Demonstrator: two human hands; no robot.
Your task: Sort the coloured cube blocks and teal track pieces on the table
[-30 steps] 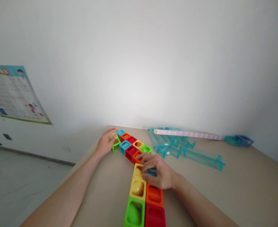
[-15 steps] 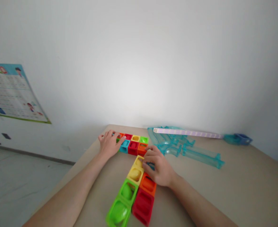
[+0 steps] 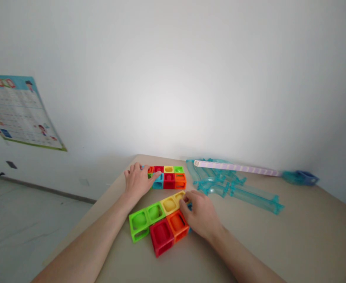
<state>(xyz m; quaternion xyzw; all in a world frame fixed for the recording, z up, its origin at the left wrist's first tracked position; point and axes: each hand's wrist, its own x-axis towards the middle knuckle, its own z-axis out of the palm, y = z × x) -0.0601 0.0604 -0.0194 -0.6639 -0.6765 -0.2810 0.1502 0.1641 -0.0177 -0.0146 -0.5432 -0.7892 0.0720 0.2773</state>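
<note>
My left hand (image 3: 139, 181) is closed around the left end of a far group of hollow toy blocks (image 3: 169, 177), in red, yellow, green, orange and blue. Its thumb lies over a blue block. Closer to me, a second joined group of blocks (image 3: 161, 232) sits at a slant, green and yellow along one row, red and orange along the other. My right hand (image 3: 200, 214) grips the right end of this near group, fingers at a yellow block. A bluish block there is mostly hidden by the hand. A small gap separates the two groups.
Translucent teal track pieces (image 3: 255, 198) lie on the table (image 3: 279, 239) to the right. Across them rests a long pale purple striped stick (image 3: 237, 168), with a dark blue piece (image 3: 307, 178) near its far end. A poster (image 3: 22, 112) hangs on the white wall.
My right hand has turned the near block group, so its green end has swung away from me and leftward. The far group is straighter, with my left hand still on it.
</note>
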